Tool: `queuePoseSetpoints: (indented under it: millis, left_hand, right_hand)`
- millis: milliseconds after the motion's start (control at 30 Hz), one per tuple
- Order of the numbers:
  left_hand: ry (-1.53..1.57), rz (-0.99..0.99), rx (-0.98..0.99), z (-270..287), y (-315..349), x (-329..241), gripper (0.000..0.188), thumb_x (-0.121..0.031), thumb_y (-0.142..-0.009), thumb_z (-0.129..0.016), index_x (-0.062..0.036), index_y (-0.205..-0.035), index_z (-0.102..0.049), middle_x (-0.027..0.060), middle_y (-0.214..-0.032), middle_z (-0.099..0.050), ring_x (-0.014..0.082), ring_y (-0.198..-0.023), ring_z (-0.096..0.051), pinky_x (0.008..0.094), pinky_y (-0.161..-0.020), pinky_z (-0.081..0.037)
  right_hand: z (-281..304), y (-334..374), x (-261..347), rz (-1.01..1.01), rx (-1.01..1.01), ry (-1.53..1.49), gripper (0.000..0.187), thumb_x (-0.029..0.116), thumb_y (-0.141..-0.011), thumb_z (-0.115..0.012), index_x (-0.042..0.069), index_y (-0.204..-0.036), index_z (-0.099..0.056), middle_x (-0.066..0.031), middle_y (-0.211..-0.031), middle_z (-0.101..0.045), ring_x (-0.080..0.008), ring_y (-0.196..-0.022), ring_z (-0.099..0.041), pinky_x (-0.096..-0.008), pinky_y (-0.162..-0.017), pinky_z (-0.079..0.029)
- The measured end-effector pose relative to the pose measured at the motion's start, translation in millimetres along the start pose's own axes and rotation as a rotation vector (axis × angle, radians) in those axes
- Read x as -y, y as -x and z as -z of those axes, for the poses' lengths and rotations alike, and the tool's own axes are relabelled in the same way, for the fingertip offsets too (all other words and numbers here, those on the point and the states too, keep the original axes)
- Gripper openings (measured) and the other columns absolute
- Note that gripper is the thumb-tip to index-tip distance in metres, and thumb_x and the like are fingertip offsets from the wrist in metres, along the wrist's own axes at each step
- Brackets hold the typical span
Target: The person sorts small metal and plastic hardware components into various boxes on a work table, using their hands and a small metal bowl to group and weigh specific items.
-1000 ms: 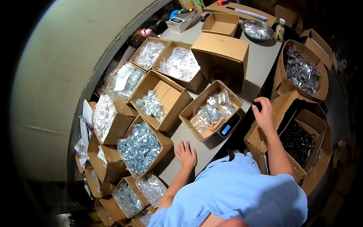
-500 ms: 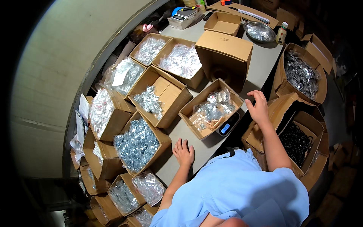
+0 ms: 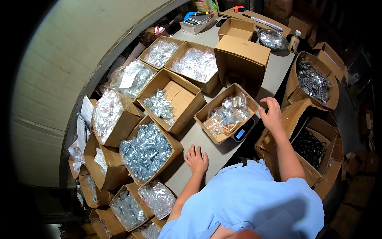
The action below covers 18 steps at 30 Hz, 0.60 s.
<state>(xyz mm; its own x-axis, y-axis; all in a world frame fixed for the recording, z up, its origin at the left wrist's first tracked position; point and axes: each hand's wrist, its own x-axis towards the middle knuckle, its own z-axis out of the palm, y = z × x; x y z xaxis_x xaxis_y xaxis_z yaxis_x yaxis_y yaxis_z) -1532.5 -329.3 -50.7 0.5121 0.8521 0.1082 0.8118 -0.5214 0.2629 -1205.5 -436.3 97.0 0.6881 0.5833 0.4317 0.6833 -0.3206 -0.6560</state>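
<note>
My left hand [image 3: 196, 160] lies on the grey tabletop [image 3: 218, 153] with its fingers apart, holding nothing. Beside the right edge of a small cardboard box [image 3: 217, 137], my right hand [image 3: 271, 114] is raised with loosely curved, parted fingers. It holds nothing; whether a fingertip touches the box is unclear. That box sits on a digital scale [image 3: 241, 134] with a lit blue display. Inside it are clear plastic bags of small parts [image 3: 229, 116] and several copper-coloured pins [image 3: 229, 128].
Left of my hands, open cartons hold bagged metal parts [image 3: 146, 151] and small silvery packets [image 3: 160, 105]. An upturned carton [image 3: 241, 59] stands behind the scale. At right are boxes of black parts [image 3: 308, 145] and grey parts [image 3: 313, 83]. A metal bowl [image 3: 273, 40] and bottle [image 3: 294, 41] stand far back.
The view has shifted slightly, so the table and boxes appear a little displaced. Both hands stay in nearly the same pose, and nothing is taken up or let go.
</note>
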Motion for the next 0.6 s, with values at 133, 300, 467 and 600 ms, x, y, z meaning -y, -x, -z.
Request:
queuePoseSetpoints:
  millis: [133, 300, 467, 600]
  left_hand:
    - [0.02, 0.021, 0.039, -2, 1, 5, 0.043, -0.034, -0.083, -0.051, -0.0129, -0.121, -0.049, 0.0114, -0.139, -0.035, 0.0298, -0.128, -0.028, 0.0505, -0.104, -0.015]
    - [0.035, 0.015, 0.046, -5, 1, 7, 0.044, -0.034, -0.083, -0.051, -0.0127, -0.122, -0.049, 0.0115, -0.139, -0.035, 0.0298, -0.128, -0.028, 0.0511, -0.104, -0.015]
    - [0.046, 0.035, 0.053, -4, 3, 6, 0.044, -0.033, -0.083, -0.052, -0.0122, -0.122, -0.049, 0.0116, -0.139, -0.036, 0.0303, -0.128, -0.028, 0.0515, -0.104, -0.015]
    - [0.055, 0.001, 0.012, -4, 5, 7, 0.043, -0.031, -0.082, -0.053, -0.0108, -0.12, -0.05, 0.0123, -0.137, -0.037, 0.0309, -0.127, -0.029, 0.0507, -0.104, -0.016]
  right_hand:
    - [-2, 9, 9, 0.005, 0.001, 0.056, 0.023, 0.012, -0.072, -0.064, 0.004, -0.094, -0.058, -0.0132, -0.1, -0.055, -0.0318, -0.095, -0.052, -0.0387, -0.085, -0.042]
    - [-2, 20, 15, 0.017, 0.003, 0.104, 0.024, 0.012, -0.072, -0.064, 0.004, -0.094, -0.058, -0.013, -0.101, -0.055, -0.0319, -0.095, -0.052, -0.0386, -0.084, -0.042]
    - [-3, 30, 19, 0.024, 0.032, 0.127, 0.026, 0.013, -0.071, -0.064, 0.004, -0.095, -0.058, -0.0132, -0.101, -0.054, -0.0321, -0.095, -0.052, -0.0388, -0.084, -0.041]
    - [-7, 30, 10, 0.042, 0.042, 0.132, 0.026, 0.013, -0.071, -0.064, 0.005, -0.095, -0.057, -0.0136, -0.1, -0.054, -0.0321, -0.095, -0.052, -0.0393, -0.084, -0.041]
